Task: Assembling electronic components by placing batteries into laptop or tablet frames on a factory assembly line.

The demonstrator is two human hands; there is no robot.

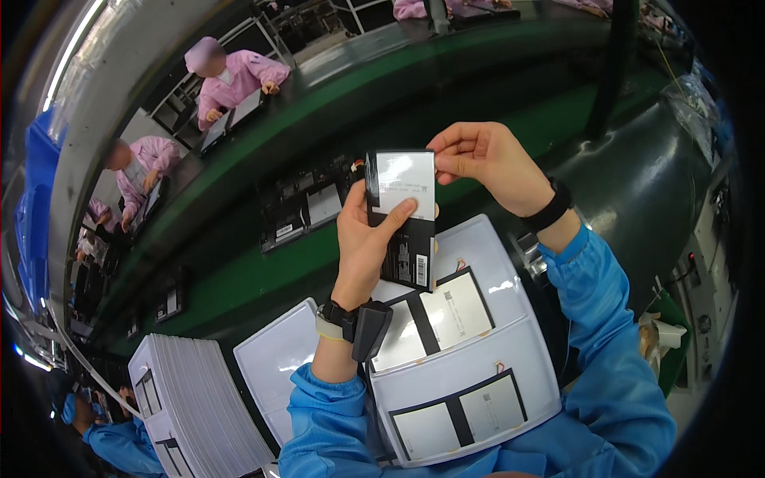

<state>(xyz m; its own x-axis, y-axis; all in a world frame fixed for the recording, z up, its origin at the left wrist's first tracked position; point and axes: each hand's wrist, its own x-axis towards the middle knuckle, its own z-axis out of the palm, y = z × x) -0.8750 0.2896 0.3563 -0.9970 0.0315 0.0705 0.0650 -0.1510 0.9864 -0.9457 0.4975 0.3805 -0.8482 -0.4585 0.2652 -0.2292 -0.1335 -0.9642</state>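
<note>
My left hand (pixel 364 247) is closed around a flat battery pack (pixel 410 239) with silver and black panels, its thumb pressed across the front. The pack is held upright above the green belt, and a small coloured wire lead (pixel 358 165) shows at its upper left edge. At the pack's top right corner, my right hand (pixel 490 163) is closed in a pinch; what lies between the fingertips is too small to make out. Below, a white plastic tray (pixel 508 275) carries more battery packs, one near the front (pixel 494 406) and another (pixel 458 311) partly behind my left wrist.
A tall stack of white trays (pixel 211 390) stands at the lower left, beside another white tray (pixel 275 354). On the green belt (pixel 231 299) lies an opened laptop base (pixel 299 211). Co-workers in pink (pixel 239 76) sit across the belt. A dark post (pixel 613 88) rises at right.
</note>
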